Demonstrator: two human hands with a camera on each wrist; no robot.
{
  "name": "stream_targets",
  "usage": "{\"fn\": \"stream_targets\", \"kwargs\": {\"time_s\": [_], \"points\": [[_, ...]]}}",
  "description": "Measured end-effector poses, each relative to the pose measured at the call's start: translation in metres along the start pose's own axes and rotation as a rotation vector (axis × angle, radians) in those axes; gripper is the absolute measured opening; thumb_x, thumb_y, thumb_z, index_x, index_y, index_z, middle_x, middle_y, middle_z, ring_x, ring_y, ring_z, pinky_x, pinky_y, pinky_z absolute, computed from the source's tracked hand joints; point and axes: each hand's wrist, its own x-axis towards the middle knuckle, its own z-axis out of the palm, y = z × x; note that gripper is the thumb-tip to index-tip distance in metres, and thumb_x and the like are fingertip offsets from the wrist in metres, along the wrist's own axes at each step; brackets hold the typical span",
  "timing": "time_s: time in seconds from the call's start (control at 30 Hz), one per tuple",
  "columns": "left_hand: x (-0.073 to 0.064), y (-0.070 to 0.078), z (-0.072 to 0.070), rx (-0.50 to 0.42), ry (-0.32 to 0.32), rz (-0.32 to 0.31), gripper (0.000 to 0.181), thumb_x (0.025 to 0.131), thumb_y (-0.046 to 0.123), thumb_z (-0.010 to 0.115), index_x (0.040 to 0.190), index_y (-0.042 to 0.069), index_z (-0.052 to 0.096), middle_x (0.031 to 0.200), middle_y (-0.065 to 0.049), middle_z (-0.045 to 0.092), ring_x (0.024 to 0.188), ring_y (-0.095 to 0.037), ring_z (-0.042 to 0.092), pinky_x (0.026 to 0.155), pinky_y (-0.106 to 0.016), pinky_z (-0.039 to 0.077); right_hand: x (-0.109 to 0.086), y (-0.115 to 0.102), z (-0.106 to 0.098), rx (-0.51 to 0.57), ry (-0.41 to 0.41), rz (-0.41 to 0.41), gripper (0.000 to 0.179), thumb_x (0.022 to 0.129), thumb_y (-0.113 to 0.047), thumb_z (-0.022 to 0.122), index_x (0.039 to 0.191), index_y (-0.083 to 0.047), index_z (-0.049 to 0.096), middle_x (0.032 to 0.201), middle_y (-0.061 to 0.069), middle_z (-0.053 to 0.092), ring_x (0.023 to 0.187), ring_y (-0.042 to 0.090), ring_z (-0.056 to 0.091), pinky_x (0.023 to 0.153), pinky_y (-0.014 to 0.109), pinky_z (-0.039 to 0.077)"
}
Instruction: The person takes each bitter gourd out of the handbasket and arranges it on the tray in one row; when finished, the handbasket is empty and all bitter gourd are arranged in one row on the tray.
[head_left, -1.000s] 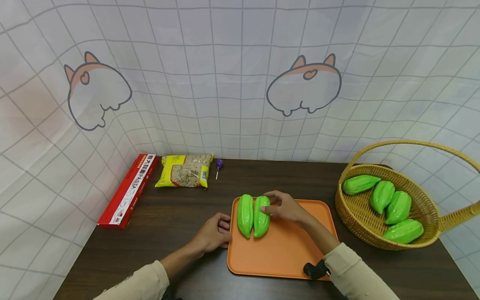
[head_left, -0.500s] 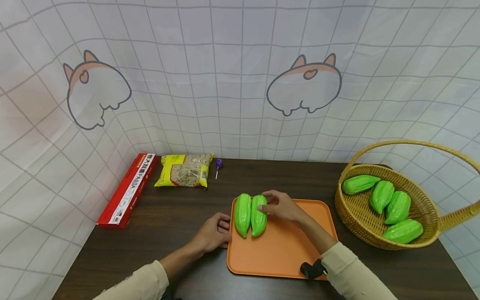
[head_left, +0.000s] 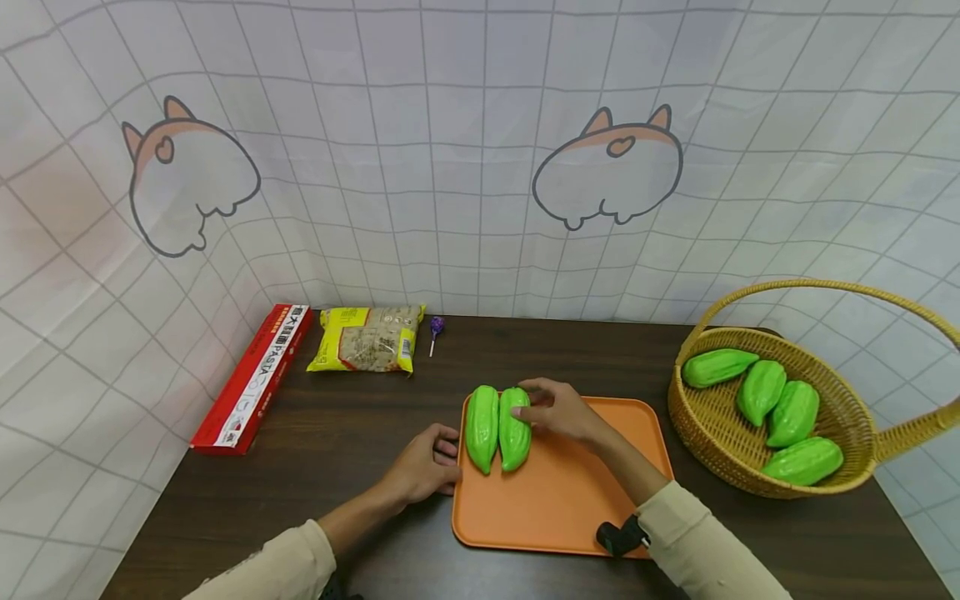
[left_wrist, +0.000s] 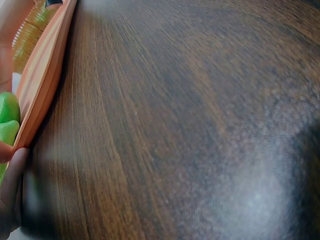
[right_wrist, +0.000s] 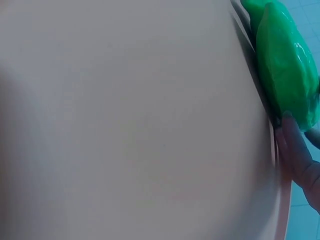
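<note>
Two glossy green ridged bitter melons lie side by side at the far left of an orange tray (head_left: pixel 555 508). My right hand (head_left: pixel 558 408) grips the right-hand bitter melon (head_left: pixel 514 442), its thumb on the near side and fingers around the far end. The right wrist view shows fingertips at the end of this green bitter melon (right_wrist: pixel 287 65). Against it on the left lies the other bitter melon (head_left: pixel 482 429). My left hand (head_left: pixel 423 467) holds the tray's left edge. In the left wrist view, fingers (left_wrist: pixel 15 175) touch both sides of the tray rim (left_wrist: pixel 42 90).
A wicker basket (head_left: pixel 690 425) with a tall handle holds several more green bitter melons at the right. At the back left lie a red pasta box (head_left: pixel 255 379), a yellow bag (head_left: pixel 367 339) of dry food and a purple lollipop (head_left: pixel 437 327). A patterned curtain (head_left: pixel 480 167) stands behind.
My right hand has shifted left with the bitter melon. The two bitter melons have moved slightly left together, towards the tray's left rim. The left hand stays at the tray's edge.
</note>
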Motion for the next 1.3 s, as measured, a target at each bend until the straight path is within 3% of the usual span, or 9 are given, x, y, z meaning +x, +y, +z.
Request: {"fn": "stream_targets", "kwargs": {"time_s": [0.43, 0.67, 1.03, 1.3], "points": [[-0.001, 0.0, 0.0, 0.001, -0.002, 0.004, 0.06, 0.074, -0.005, 0.072, 0.13, -0.003, 0.052, 0.11, -0.017, 0.055, 0.087, -0.021, 0.061, 0.062, -0.035, 0.064, -0.005, 0.0, -0.006, -0.025, 0.018, 0.014, 0.062, 0.093, -0.031, 0.072, 0.143, -0.002, 0.049, 0.13, 0.024, 0.058, 0.101, 0.028, 0.067, 0.083, 0.041, 0.062], [-0.001, 0.001, 0.001, 0.005, -0.001, 0.004, 0.06, 0.074, -0.004, 0.071, 0.13, -0.003, 0.051, 0.11, -0.017, 0.055, 0.087, -0.021, 0.061, 0.062, -0.035, 0.064, -0.013, -0.004, -0.014, -0.052, 0.028, 0.022, 0.059, 0.093, -0.033, 0.071, 0.141, -0.005, 0.052, 0.131, 0.019, 0.059, 0.106, 0.027, 0.064, 0.081, 0.042, 0.06], [-0.001, 0.001, -0.001, -0.002, 0.004, 0.008, 0.06, 0.073, -0.005, 0.07, 0.13, -0.004, 0.051, 0.109, -0.017, 0.054, 0.087, -0.021, 0.06, 0.062, -0.035, 0.064, -0.03, -0.01, -0.042, -0.139, -0.005, -0.021, 0.061, 0.094, -0.035, 0.069, 0.142, -0.002, 0.049, 0.131, 0.021, 0.059, 0.108, 0.031, 0.067, 0.083, 0.042, 0.062], [-0.002, 0.003, 0.0, -0.003, 0.012, 0.0, 0.06, 0.073, -0.005, 0.07, 0.13, -0.003, 0.052, 0.109, -0.017, 0.054, 0.087, -0.021, 0.06, 0.062, -0.035, 0.064, -0.047, -0.018, -0.063, -0.175, -0.02, -0.01, 0.062, 0.094, -0.037, 0.068, 0.144, -0.006, 0.048, 0.134, 0.021, 0.058, 0.112, 0.03, 0.065, 0.088, 0.047, 0.06]]}}
